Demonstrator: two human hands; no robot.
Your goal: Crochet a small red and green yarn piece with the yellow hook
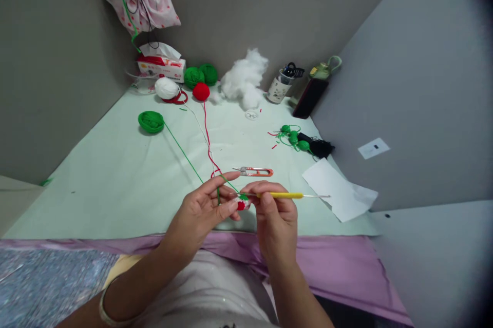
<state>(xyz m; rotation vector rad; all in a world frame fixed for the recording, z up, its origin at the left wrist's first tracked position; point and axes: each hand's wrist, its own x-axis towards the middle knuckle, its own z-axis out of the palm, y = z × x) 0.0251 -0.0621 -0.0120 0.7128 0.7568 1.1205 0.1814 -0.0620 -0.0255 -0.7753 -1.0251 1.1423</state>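
My left hand (206, 208) pinches a small red and white crocheted piece (242, 204) with a bit of green on it. Green yarn (185, 153) runs over its fingers back to a flat green yarn ball (151, 121). My right hand (274, 210) is closed on a yellow-handled crochet hook (287, 195), whose metal end points right. Its fingertips touch the crocheted piece. A red strand (207, 133) leads from the hands to a red yarn ball (201, 91).
Orange thread snips (256, 171) lie just beyond my hands on the pale green table (115, 179). At the back are a white yarn ball (166, 88), two green balls (200, 76), stuffing (244, 80), a tissue box (162, 65) and a cup (279, 88). Small green crocheted pieces (295, 138) and white paper (339, 189) lie right.
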